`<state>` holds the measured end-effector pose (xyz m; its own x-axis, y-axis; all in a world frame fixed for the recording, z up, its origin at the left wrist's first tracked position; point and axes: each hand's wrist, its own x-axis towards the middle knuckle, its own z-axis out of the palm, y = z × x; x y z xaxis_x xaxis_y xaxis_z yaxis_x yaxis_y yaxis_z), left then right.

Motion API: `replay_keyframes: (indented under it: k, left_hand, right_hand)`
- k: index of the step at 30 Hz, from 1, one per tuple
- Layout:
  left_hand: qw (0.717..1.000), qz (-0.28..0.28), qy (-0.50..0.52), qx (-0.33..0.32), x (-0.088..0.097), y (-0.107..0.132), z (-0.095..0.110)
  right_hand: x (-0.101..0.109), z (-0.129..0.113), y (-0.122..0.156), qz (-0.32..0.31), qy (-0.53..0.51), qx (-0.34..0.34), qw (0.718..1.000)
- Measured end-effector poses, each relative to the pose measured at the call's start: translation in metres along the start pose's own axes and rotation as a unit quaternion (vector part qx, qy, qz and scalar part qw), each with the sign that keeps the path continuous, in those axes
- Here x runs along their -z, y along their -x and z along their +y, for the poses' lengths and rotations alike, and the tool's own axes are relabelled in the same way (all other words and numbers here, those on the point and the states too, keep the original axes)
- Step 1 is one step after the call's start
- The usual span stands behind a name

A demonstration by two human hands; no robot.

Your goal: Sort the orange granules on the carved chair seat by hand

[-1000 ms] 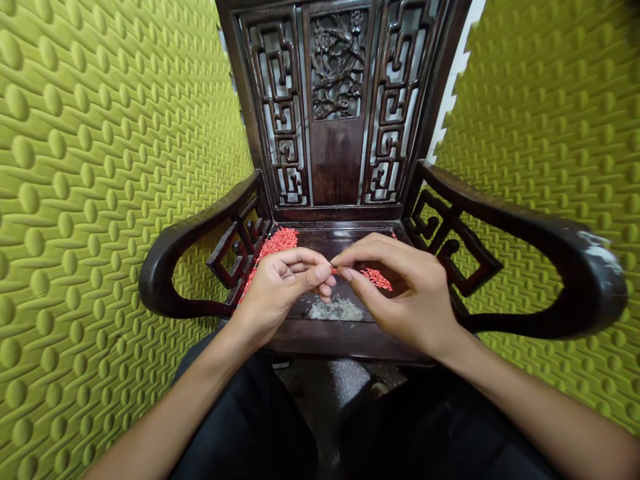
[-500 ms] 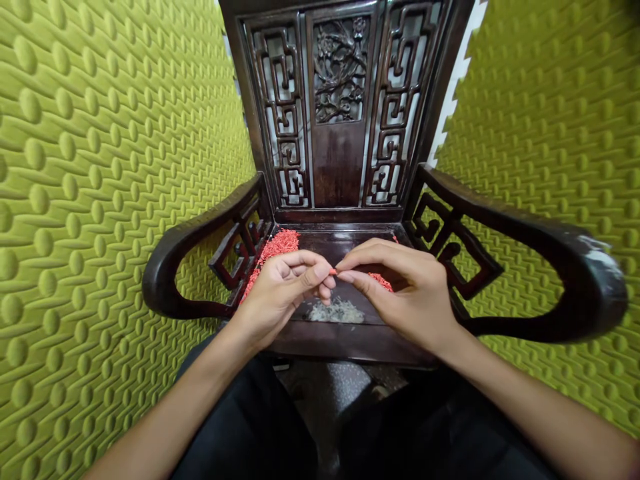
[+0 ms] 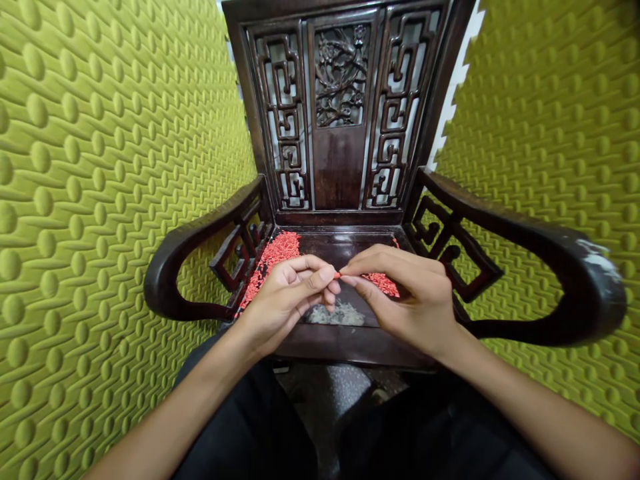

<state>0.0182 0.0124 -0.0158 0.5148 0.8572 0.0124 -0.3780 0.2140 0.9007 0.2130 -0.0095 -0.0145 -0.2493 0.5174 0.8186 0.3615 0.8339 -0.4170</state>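
Between my hands, above a dark wooden chair seat (image 3: 325,250), is a small red piece (image 3: 337,275), too small to name. My left hand (image 3: 295,287) pinches it between thumb and forefinger, its other fingers curled below. From the other side, the thumb and forefinger tips of my right hand (image 3: 410,287) close on the same piece. A pile of small red pieces (image 3: 277,257) covers the seat's left side. A smaller red pile (image 3: 383,285) lies to the right, partly behind my right hand. Under my fingertips, a heap of pale, whitish bits (image 3: 337,313) lies near the seat's front.
Curved armrests, one on the left (image 3: 170,267) and one on the right (image 3: 595,280), flank the seat. The carved backrest (image 3: 340,167) rises behind it. Yellow-green textured padding (image 3: 100,200) stands on both sides. My legs in dark trousers (image 3: 240,427) are below the front edge.
My fingertips have shifted slightly and still meet at the small red piece. More of the right red pile shows beneath my right hand. The view has tilted a little.
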Motion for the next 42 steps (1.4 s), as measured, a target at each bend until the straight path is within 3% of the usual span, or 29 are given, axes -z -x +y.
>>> replay_keyframes:
  k: [11, 19, 26, 42]
  left_hand:
    - [0.997, 0.0, 0.065, 0.043, -0.005, 0.001, -0.002]
    - [0.99, 0.032, 0.12, 0.059, -0.011, 0.003, -0.007]
    - [0.988, 0.061, 0.129, 0.064, -0.011, 0.003, -0.007]
    - [0.989, 0.054, 0.127, 0.058, -0.01, 0.002, -0.008]
  right_hand:
    - [-0.004, 0.001, 0.001, 0.015, -0.031, -0.014, 0.999]
    - [-0.004, 0.005, -0.001, 0.001, -0.047, -0.008, 0.999]
    - [-0.003, 0.009, -0.003, -0.006, -0.053, -0.011, 0.999]
    - [-0.004, 0.011, -0.001, -0.001, -0.047, -0.028, 0.998]
